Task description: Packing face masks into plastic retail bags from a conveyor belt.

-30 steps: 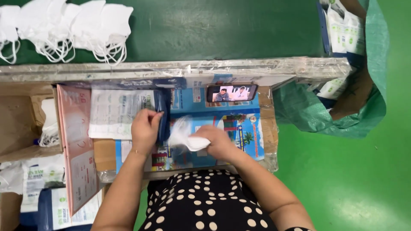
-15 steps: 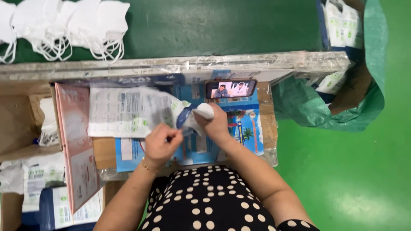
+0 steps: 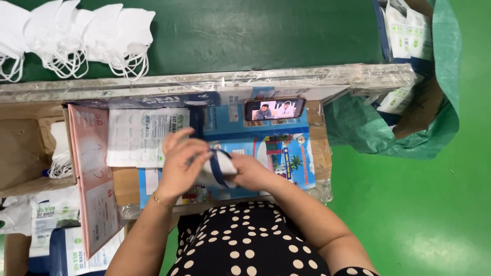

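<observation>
Both hands meet over the middle of the work surface. My left hand (image 3: pixel 181 164) covers a white face mask (image 3: pixel 221 168) from the left, fingers curled over it. My right hand (image 3: pixel 249 173) grips the same mask from the right. A dark blue band runs across the mask between the hands. Under the hands lies a blue printed sheet (image 3: pixel 286 153). To the left sits a stack of clear printed pouches (image 3: pixel 140 135), just beside my left hand.
A phone (image 3: pixel 274 109) showing a video leans at the back of the bench. White masks (image 3: pixel 76 36) lie in a row on the green conveyor. A pink box (image 3: pixel 94 179) stands at left, a green sack (image 3: pixel 409 117) with packed pouches at right.
The hands came back toward the body and closed together on the mask. A second ago the left hand rested on the pouch stack.
</observation>
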